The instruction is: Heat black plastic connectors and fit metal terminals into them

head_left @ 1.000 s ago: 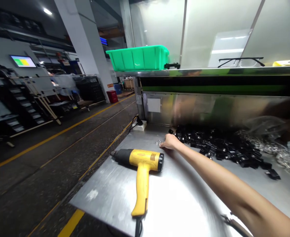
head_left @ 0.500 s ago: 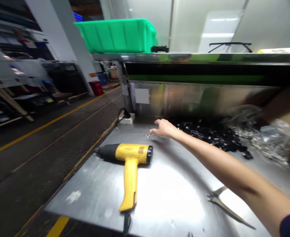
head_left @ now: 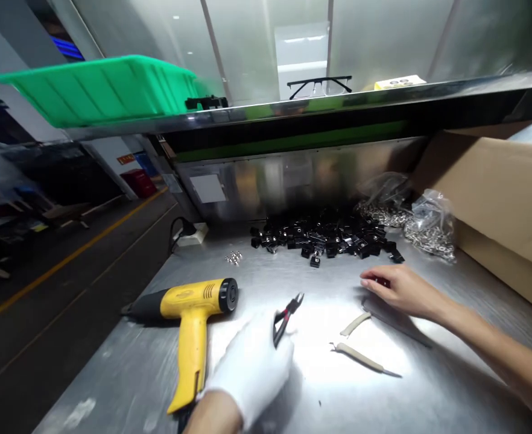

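Observation:
My left hand [head_left: 252, 364], in a white glove, is closed around small black and red cutting pliers [head_left: 288, 313] near the front of the steel bench. My bare right hand [head_left: 399, 288] rests on the bench to the right, fingers curled around a small dark piece with a red spot. A pile of small black parts [head_left: 324, 235] lies just beyond it. Beige tweezers [head_left: 361, 355] lie between my two hands. A yellow heat gun [head_left: 193, 307] lies flat to the left of the gloved hand.
A few small silver bits [head_left: 233, 258] sit behind the heat gun, near a white power strip [head_left: 192, 234]. Bags of metal parts [head_left: 429, 226] and a cardboard box [head_left: 505, 205] stand at the right. A green bin [head_left: 98, 87] and glasses [head_left: 318, 87] rest on the shelf above.
My right hand drew back from the silver bits on the left to the bench's right side. My gloved left hand came into view holding pliers. The view swung right and down.

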The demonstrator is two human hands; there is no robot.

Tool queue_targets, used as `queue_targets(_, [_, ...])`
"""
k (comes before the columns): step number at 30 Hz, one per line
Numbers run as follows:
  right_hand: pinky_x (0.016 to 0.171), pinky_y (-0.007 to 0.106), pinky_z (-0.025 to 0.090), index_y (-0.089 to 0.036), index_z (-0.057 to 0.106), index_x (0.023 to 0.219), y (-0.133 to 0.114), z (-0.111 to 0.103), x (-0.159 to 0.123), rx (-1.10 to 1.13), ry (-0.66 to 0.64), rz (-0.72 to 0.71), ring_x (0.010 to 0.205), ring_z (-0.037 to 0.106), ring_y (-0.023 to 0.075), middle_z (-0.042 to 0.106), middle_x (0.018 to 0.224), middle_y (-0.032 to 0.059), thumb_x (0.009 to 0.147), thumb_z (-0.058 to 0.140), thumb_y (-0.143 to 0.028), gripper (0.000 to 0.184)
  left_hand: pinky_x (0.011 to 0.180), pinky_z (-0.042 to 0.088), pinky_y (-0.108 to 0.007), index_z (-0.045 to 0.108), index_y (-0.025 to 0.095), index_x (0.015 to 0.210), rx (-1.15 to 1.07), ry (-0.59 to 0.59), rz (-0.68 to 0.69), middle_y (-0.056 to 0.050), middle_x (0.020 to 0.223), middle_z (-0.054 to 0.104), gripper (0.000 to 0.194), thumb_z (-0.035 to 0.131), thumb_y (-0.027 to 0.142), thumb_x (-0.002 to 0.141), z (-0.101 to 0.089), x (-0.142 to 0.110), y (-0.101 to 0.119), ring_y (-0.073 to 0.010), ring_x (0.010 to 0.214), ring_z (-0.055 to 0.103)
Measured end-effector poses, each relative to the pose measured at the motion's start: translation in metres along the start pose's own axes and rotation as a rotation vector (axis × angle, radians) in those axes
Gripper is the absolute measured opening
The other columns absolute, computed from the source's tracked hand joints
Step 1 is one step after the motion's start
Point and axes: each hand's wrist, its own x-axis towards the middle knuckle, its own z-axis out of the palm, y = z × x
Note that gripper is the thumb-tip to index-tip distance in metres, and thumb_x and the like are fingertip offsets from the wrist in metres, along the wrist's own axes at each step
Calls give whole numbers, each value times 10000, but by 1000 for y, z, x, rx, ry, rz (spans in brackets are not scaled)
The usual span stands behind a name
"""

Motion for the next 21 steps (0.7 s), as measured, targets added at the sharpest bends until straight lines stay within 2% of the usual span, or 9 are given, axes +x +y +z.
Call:
queue_targets(2, [793,365,544,-223,740,1037,14,8,-8,23,56,5,905,711,235,773,1016,65,1007,464,-365,312,758,482,-425,648,207,993,384,81,-33,-131,965,683,241,481,345,889,-14,22,23,-312,859,659])
queue_targets(4, [806,376,548,-233,740,1043,23,13,-11,41,87,-8,921,713,243,773,1034,62,1004,453,-350,313,791,470,-448,643,160,1015,685,165,-22,-176,1021,671,294,517,358,838,-28,42,44,-347,923,647])
queue_targets(7, [809,383,549,-243,739,1056,29,17,-13,58,89,-47,921,711,242,769,1049,54,999,459,-336,301,837,446,-516,648,138,1055,950,305,-50,-198,1058,651,348,533,367,820,-46,69,68,-390,1012,609])
queue_targets(10, [784,388,549,-249,738,1045,30,19,-16,63,73,-71,885,711,239,766,1030,47,1010,446,-344,309,905,391,-583,652,111,1095,1049,361,-95,-220,1113,626,362,547,316,816,-59,96,77,-408,1081,566])
queue_targets(13, [765,402,543,-258,734,1036,31,21,-18,51,69,-81,860,708,245,762,1004,42,1020,431,-347,316,966,334,-601,663,107,1105,1114,368,-96,-217,1137,618,362,581,292,805,-64,117,75,-400,1115,543])
queue_targets(21, [775,419,541,-250,720,1061,33,16,-17,-8,86,-77,884,699,246,749,1049,53,1040,389,-356,348,969,314,-598,682,111,1077,1173,349,-74,-209,1112,626,321,589,238,798,-55,142,59,-381,1075,552])
